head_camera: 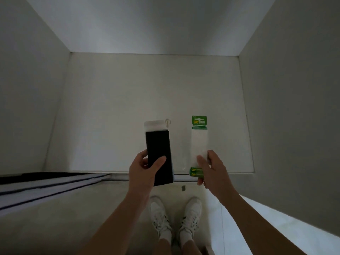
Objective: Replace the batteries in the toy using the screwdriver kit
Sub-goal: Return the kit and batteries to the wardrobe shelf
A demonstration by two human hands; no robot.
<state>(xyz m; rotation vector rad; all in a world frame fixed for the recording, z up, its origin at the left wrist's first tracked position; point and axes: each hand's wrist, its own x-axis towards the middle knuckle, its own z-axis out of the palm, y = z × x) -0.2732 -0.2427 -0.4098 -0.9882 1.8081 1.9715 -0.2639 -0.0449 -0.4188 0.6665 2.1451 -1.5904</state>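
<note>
Fingers curl round kit case (159,144) in left hand (145,168), pinch battery pack (199,140) in right hand (213,172) | both over table (92,171) edge | best laid flat, apart

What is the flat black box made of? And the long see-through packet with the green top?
The flat black box in the left hand looks like matte plastic or card: dull, no shine. The long see-through packet in the right hand looks like thin clear plastic, since you can see through it; its green top seems printed card.
</note>
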